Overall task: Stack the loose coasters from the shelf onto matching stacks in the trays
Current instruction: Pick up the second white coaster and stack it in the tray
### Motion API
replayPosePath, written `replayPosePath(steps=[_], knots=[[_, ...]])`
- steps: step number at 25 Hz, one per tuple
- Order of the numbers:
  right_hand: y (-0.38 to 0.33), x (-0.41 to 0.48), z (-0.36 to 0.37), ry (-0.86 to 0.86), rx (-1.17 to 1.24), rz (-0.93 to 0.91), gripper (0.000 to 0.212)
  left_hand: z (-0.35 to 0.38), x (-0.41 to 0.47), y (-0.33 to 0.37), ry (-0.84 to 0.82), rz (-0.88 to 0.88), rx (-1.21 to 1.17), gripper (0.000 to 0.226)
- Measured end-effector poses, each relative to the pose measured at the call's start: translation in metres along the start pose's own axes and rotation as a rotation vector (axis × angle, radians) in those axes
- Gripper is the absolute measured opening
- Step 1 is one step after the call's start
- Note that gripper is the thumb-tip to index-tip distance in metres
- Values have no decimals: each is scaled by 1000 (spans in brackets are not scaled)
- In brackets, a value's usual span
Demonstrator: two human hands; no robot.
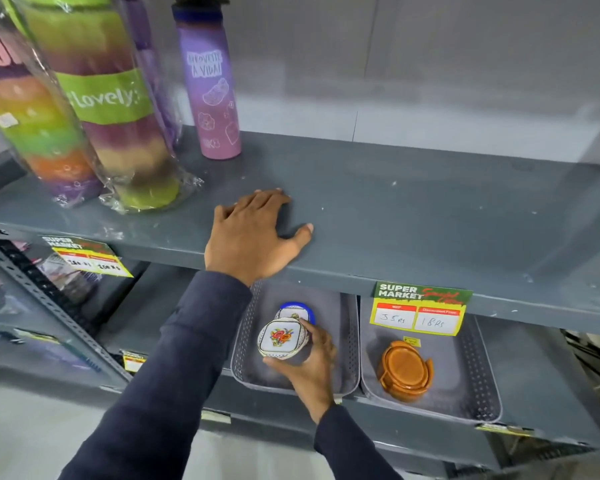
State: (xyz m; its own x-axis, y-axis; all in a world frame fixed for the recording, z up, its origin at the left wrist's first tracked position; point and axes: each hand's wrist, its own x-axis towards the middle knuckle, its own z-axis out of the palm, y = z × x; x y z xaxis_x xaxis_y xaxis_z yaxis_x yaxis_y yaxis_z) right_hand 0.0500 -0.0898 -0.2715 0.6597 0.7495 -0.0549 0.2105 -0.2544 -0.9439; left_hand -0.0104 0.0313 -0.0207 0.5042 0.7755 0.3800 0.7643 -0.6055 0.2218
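Coaster: floral coaster (280,338) held by right hand (310,367) above left tray (349,341).
Left hand (253,233): flat and wide on shelf (413,209), holding nothing.
Progress: no loose coasters visible on shelf; this placement looks last.

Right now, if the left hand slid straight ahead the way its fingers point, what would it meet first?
The left hand lies flat on the grey shelf, fingers pointing toward the back. That path looks free up to the back wall; the purple bottle stands off to the left, though depth is unclear.
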Motion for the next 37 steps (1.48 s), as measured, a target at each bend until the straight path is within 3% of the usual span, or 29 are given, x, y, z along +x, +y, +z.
replayPosePath(steps=[8,11,21,25,29,33,37], knots=[[-5,31,24,-82,-315,268,93,-1,1,-1,1,14,4,70],[-4,33,27,-95,-447,319,100,-1,0,-1,8,16,0,67],[-6,45,27,-98,-917,67,95,-1,-1,0,27,25,3,66],[-4,60,17,-151,-941,-31,84,0,0,-1,25,27,8,68],[-5,73,9,-343,-834,-20,81,0,0,-2,28,26,6,68],[-8,76,3,-322,-839,-56,61,-1,0,0,22,27,2,68],[-7,77,0,-330,-815,-73,65,-1,0,0,11,24,13,68]])
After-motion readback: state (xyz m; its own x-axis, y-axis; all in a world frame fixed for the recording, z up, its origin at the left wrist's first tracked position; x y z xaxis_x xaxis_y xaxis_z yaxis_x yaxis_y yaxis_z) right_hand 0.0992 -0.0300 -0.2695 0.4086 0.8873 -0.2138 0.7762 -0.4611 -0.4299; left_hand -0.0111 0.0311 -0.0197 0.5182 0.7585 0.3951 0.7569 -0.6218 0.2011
